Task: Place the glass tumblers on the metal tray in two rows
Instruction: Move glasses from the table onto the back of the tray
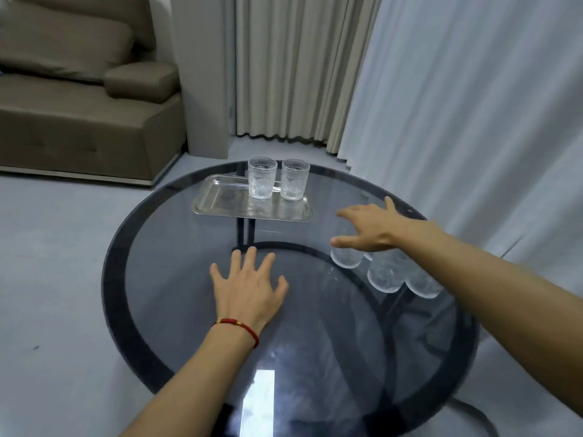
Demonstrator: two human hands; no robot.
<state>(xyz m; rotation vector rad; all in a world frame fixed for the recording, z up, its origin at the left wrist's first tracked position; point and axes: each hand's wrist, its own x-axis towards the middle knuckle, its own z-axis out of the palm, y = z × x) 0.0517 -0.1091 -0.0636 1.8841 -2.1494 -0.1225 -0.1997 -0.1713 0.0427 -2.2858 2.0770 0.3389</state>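
So I'm at a round smoked-glass table with a metal tray sitting on its far side. Two ribbed glass tumblers are on the tray already, upright and side by side along its far edge toward the right: the left one and the right one, close together but I can't tell if they touch. The left half and the near strip of the tray are bare.

My right hand is over the cluster of tumblers on the right side of the table, fingers spread wide, not gripping anything. It covers part of the bunch, so counting is tricky. I can clearly make out three: a far-left one right under my thumb, a middle one, and a near-right one. There's a sliver of what looks like a fourth between them under my palm, but I can't say for sure. They're packed tight against each other.

My left hand is palm-down over the middle of the table, fingers splayed, holding nothing. One red cord bracelet is on that wrist.
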